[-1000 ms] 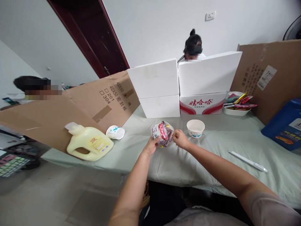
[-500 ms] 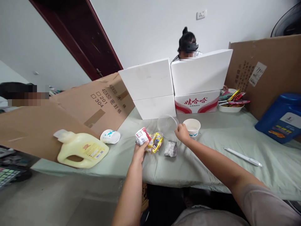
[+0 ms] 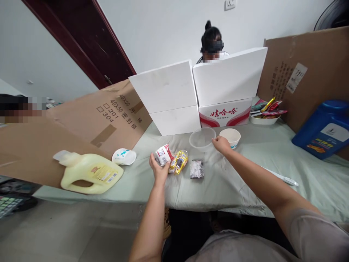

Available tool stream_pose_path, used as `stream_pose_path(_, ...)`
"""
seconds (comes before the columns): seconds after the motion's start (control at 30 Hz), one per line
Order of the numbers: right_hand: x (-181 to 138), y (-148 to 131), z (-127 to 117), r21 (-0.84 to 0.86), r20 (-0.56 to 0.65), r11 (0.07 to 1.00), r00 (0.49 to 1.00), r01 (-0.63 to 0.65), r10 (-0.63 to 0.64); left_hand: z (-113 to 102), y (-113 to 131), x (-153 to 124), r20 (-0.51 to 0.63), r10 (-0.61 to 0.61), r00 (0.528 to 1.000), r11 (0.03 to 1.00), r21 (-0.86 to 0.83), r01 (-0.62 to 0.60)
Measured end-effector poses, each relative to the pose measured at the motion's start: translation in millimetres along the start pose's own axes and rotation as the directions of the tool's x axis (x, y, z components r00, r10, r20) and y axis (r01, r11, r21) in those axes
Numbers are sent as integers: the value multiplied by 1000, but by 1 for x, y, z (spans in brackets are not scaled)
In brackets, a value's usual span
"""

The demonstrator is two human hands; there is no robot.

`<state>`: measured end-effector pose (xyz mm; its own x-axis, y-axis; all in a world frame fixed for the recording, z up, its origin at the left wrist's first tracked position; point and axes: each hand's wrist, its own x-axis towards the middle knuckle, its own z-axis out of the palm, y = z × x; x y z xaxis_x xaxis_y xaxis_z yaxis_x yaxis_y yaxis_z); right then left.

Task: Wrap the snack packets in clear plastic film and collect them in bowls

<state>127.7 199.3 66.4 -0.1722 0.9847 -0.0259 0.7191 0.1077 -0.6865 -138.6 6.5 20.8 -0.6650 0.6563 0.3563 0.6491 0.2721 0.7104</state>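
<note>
My left hand (image 3: 159, 168) grips a red-and-white snack packet (image 3: 164, 154), thumb on its right side and fingers on its left. Touching that packet on the right are yellow wrapped snacks (image 3: 180, 162). A small clear-wrapped packet with dark and whitish contents (image 3: 196, 169) lies on the cloth nearby. With closed fingertips, my right hand (image 3: 221, 145) pinches the rim of a round clear plastic lid (image 3: 202, 139). Just behind that hand stands a white paper bowl (image 3: 230, 137) with a blue-green pattern, its mouth facing up.
A pale yellow jug (image 3: 92, 174) and a tipped paper bowl (image 3: 124, 156) lie at left. White boards (image 3: 166, 89) and a printed box (image 3: 226, 113) wall off the back, with a person beyond. At right are a snack basket (image 3: 264, 119), blue bottle (image 3: 323, 129) and white pen-like stick (image 3: 290, 181).
My right hand has moved slightly right with the clear lid, which now lies flatter. My left hand's fingers have spread wider around the red-and-white packet. The camera view has shifted.
</note>
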Motion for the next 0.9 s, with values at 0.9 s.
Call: stream_pose_path(0.9,-133,186,-84,-13,-57,936,934,353,-353,27,68,-65,171,411,895,797,409,-444)
